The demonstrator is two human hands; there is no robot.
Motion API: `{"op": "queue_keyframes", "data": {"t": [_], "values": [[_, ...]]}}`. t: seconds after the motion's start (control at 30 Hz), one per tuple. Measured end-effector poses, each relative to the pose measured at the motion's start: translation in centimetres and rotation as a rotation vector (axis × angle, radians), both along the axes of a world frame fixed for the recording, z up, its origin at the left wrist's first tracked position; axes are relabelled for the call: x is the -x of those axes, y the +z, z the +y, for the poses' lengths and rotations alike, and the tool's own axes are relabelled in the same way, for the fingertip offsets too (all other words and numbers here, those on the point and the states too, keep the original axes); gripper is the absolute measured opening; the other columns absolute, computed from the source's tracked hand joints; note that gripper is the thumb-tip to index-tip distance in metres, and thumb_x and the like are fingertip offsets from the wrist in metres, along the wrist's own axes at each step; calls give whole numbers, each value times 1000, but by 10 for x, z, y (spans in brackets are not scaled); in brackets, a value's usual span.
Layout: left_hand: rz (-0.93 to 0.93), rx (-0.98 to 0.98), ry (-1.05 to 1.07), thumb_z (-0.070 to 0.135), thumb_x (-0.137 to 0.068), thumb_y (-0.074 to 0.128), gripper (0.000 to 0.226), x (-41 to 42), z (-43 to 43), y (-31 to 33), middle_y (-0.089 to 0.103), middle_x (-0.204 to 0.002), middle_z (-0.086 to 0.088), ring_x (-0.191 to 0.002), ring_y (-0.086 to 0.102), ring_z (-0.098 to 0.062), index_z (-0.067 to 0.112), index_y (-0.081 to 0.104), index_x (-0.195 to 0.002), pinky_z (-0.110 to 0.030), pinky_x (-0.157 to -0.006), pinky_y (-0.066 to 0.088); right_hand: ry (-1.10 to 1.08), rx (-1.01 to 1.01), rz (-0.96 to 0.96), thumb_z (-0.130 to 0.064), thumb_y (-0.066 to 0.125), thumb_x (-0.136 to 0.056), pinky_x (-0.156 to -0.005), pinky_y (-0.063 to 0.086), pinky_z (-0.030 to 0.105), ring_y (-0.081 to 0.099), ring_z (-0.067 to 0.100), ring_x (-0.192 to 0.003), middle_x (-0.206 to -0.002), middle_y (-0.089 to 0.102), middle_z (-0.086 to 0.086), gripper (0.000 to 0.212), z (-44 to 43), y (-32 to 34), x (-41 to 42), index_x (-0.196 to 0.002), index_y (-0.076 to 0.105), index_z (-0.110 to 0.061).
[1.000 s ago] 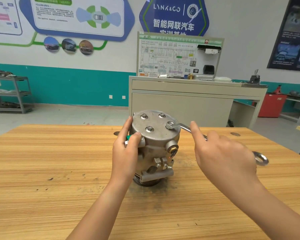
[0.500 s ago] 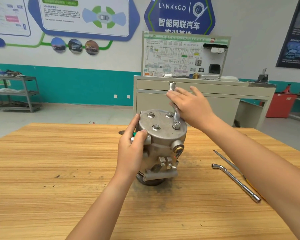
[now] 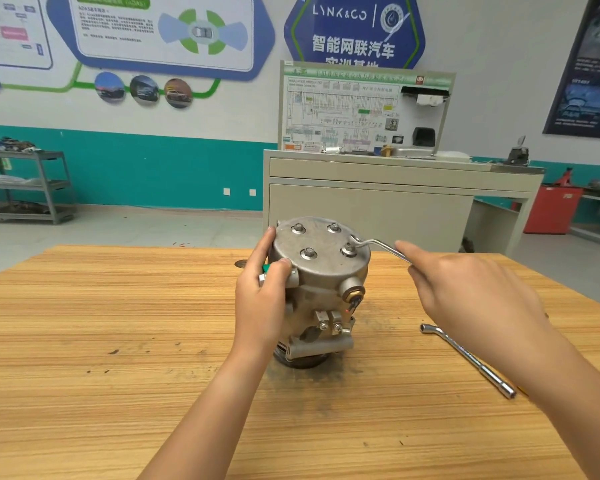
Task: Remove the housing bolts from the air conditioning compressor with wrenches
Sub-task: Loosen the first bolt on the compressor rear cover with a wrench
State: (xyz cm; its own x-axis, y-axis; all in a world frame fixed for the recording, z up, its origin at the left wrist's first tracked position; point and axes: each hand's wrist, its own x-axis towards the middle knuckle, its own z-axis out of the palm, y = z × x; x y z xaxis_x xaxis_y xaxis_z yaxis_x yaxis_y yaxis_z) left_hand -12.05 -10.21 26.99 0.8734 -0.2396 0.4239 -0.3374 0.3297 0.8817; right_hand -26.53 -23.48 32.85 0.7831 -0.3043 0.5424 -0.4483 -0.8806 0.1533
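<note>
- Left hand (image 3: 260, 303) — fingers curled round the compressor (image 3: 317, 271), upright on the table (image 3: 118, 341).
- Right hand (image 3: 465, 292) — grips the wrench (image 3: 381, 245), head at the cover's rim.

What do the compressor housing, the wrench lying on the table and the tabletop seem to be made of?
Dull grey compressor housing: probably cast aluminium; matte, slightly mottled surface. Bent silver wrench lying on the table: likely plated steel; bright glints. Striped tan tabletop: wood or wood-look laminate; parallel grain lines, dark scuffs.

2 bare forearms (image 3: 201, 410), bare left hand (image 3: 260, 306), bare right hand (image 3: 471, 299), short nails
</note>
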Motion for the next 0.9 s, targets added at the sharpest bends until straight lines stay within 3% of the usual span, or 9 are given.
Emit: {"op": "queue_keyframes", "data": {"t": [0.13, 0.27, 0.4, 0.5, 0.57, 0.63, 0.7, 0.8, 0.9], "values": [[11, 5, -8, 14, -91, 49, 43, 1, 1, 0, 60, -108, 31, -87, 59, 9, 34, 52, -130, -39, -78, 50, -63, 44, 51, -23, 31, -97, -47, 36, 27, 52, 20, -67, -70, 49, -6, 51, 7, 2, 1, -142, 13, -40], [-5, -5, 3, 7, -94, 44, 44, 0, 1, -1, 63, -84, 39, -63, 55, 14, 28, 50, -133, -24, -62, 49, -157, 227, 209, -4, 36, -89, -39, 16, 27, 29, 19, -52, -62, 23, -1, 69, 32, 7, -3, -146, 1, -20], [9, -13, 5, 8, -94, 45, 46, 2, 0, 0, 63, -94, 36, -72, 58, 10, 27, 50, -136, -35, -72, 50, -153, 251, 219, 0, 30, -86, -38, 15, 28, 49, 22, -63, -66, 21, 1, 69, 42, -1, -5, -146, -1, -12], [-1, -14, -2, 9, -94, 46, 45, 2, 2, 1, 61, -101, 34, -79, 58, 15, 30, 51, -133, -38, -79, 51, -241, 293, 95, 2, 44, -77, -38, 9, 19, 41, 20, -42, -58, 32, 3, 66, 33, -8, -1, -140, 34, -12], [-2, -9, -13, 8, -94, 46, 45, 0, 2, 1, 61, -102, 32, -80, 59, 16, 30, 51, -133, -33, -77, 53, -119, 321, -166, 0, 66, -67, -38, 20, 16, 40, 21, -32, -46, 44, 6, 41, 11, -17, -2, -108, 68, -6], [1, -3, -31, 8, -93, 47, 45, -3, 2, 1, 63, -99, 33, -81, 59, 16, 30, 52, -132, -23, -72, 52, 16, 369, -368, -11, 56, -78, -47, 42, 27, 53, 25, -42, -51, 56, 7, 23, -18, -25, -11, -93, 72, -3], [-8, -15, -44, 8, -93, 47, 45, -6, 1, 3, 60, -115, 27, -95, 57, 16, 27, 52, -133, -21, -80, 51, 90, 326, -431, -17, 46, -84, -77, 49, 43, 65, 26, -65, -69, 67, 10, 30, -42, -24, -27, -94, 70, -2], [-30, -47, -69, 8, -93, 47, 45, -10, -1, 8, 57, -126, 17, -104, 51, 19, 24, 51, -135, -10, -82, 48, 114, 242, -370, -17, 53, -87, -98, 27, 62, 62, 26, -103, -108, 67, 12, 28, -65, -15, -58, -109, 65, -4], [-49, -84, -74, 11, -93, 47, 46, -11, -6, 11, 58, -130, 8, -112, 53, 6, 24, 51, -136, -18, -86, 48, 155, 85, -224, -22, 45, -96, -108, 8, 51, 38, 18, -130, -138, 47, 3, 39, -73, -1, -93, -135, 46, -16]]}}
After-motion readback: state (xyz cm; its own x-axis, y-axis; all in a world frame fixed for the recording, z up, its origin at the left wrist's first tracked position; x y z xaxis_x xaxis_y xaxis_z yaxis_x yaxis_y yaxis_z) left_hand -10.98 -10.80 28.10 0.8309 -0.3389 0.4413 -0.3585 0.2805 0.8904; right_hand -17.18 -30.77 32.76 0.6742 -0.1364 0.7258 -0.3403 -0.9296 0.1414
